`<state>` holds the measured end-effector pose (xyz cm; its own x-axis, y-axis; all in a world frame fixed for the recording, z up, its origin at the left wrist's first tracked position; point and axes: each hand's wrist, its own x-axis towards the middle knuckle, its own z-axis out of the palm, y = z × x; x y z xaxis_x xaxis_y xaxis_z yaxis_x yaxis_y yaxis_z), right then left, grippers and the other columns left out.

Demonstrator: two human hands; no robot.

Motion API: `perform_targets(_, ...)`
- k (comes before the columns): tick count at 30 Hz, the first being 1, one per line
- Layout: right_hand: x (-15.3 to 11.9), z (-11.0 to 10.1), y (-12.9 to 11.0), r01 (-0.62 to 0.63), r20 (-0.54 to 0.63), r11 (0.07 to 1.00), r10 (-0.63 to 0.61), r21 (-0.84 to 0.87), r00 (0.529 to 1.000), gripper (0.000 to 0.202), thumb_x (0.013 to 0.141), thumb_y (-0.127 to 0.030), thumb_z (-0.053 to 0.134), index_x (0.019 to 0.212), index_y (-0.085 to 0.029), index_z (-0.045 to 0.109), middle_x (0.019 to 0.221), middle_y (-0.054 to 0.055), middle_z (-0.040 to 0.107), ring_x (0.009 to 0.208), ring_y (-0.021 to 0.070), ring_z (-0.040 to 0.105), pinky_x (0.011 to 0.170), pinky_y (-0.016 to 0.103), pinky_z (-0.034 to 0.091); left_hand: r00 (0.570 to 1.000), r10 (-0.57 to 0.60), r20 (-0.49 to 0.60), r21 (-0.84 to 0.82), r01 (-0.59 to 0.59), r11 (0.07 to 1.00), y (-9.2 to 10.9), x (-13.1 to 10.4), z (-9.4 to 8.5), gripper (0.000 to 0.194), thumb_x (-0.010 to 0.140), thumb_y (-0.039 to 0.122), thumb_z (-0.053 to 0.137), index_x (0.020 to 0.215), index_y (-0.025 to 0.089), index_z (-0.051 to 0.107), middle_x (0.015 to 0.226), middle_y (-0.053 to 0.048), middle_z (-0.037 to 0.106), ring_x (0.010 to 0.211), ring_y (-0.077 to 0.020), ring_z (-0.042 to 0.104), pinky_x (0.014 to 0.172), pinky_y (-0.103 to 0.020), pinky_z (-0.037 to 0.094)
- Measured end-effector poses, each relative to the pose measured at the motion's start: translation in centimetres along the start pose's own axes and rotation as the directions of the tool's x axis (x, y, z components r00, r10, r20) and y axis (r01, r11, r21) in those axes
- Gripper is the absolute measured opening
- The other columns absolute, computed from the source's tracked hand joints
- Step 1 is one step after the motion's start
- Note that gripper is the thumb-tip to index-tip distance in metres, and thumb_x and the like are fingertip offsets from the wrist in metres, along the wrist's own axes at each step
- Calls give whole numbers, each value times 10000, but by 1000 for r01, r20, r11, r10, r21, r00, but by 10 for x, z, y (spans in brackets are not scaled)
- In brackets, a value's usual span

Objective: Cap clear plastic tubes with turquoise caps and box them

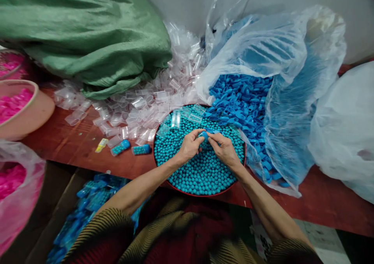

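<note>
Over a round red-rimmed tub [244, 161] full of turquoise beads [201, 170], my two hands meet. My left hand [189, 145] is closed around a small container [203, 135] that looks blue at its end. The fingers of my right hand [224, 148] pinch a blue plastic cap [212, 131] against it; the fingers hide much of both pieces. Clear empty containers [176, 119] lie on the beads near the tub's far edge. To the left on the table rest two bead-filled containers with blue caps, one of them a capped container [141, 149] close to the tub.
Clear containers [163, 96] are heaped behind the tub, beside a green sack [117, 42]. Blue caps [242, 100] spill from a clear plastic bag [292, 139] at right. Pink pieces fill a tub [35, 108] at left. Below the table edge, a box holds filled blue containers [90, 201].
</note>
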<state>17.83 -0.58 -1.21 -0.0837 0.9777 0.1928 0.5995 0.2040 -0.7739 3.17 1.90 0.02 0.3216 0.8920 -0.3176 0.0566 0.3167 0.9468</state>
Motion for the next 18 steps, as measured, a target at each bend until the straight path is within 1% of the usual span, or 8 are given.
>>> perform_targets(3, -1, -7, -2, 15, 68, 1000, -16, 9, 998, 340, 873, -284, 440, 1116, -227, 671, 864, 47, 692, 851, 195, 602, 854, 370, 473, 1000, -20, -19, -50, 19, 999, -1, -3, 1, 343, 799, 246, 527, 1130, 162, 547, 703, 25, 559, 421, -42, 461, 361, -162, 317)
perform_targets(7, -2, -24, -1, -81, 287, 989, 43, 123, 957, 443, 808, -292, 516, 1238, -222, 594, 991, 42, 691, 908, 198, 622, 857, 369, 491, 995, -36, 93, -113, 47, 992, -2, -4, -10, 380, 790, 315, 557, 1139, 172, 513, 691, 33, 547, 434, -53, 490, 379, -163, 342)
perform_targets(9, 0, -31, -1, -151, 351, 973, 82, 174, 933, 412, 784, -302, 545, 1179, -221, 632, 998, 38, 698, 917, 206, 634, 846, 371, 500, 989, -15, 150, -94, 30, 995, -3, -4, -17, 401, 784, 356, 568, 1137, 178, 501, 681, 42, 525, 427, -58, 497, 372, -165, 336)
perform_targets(11, 2, -35, -1, -188, 357, 959, 103, 212, 928, 324, 771, -320, 569, 1052, -209, 686, 948, 41, 707, 900, 216, 642, 839, 380, 501, 983, 4, 185, -53, 5, 999, -3, -5, -22, 403, 783, 381, 568, 1127, 184, 491, 678, 49, 504, 419, -58, 495, 361, -162, 322)
perform_targets(12, 4, -36, -1, -204, 347, 949, 112, 240, 931, 310, 756, -326, 590, 1024, -202, 687, 916, 42, 706, 860, 211, 648, 817, 379, 509, 979, 8, 204, -28, -2, 1000, -3, -6, -24, 400, 787, 385, 563, 1125, 187, 481, 684, 50, 503, 424, -59, 498, 363, -160, 326)
perform_targets(14, 7, -35, -2, -263, 337, 906, 147, 331, 930, 395, 713, -327, 642, 1086, -195, 633, 861, 29, 690, 722, 179, 649, 717, 357, 534, 969, 0, 246, 18, -4, 1000, -1, -9, -26, 387, 797, 382, 550, 1124, 197, 457, 686, 57, 497, 436, -57, 491, 386, -162, 361)
perform_targets(16, 10, -31, -3, -356, 350, 825, 208, 439, 913, 518, 667, -329, 692, 1145, -187, 552, 795, -1, 663, 557, 132, 605, 573, 315, 536, 958, -4, 287, 58, -13, 998, 2, -11, -26, 358, 800, 366, 551, 1104, 203, 453, 658, 72, 457, 447, -45, 446, 422, -166, 398)
perform_targets(18, 11, -26, -4, -444, 372, 732, 275, 517, 887, 535, 627, -340, 731, 1089, -173, 521, 728, -32, 629, 462, 101, 549, 467, 279, 510, 951, 17, 309, 89, -47, 995, 5, -12, -28, 325, 803, 350, 553, 1080, 206, 463, 634, 79, 406, 465, -41, 392, 445, -164, 411)
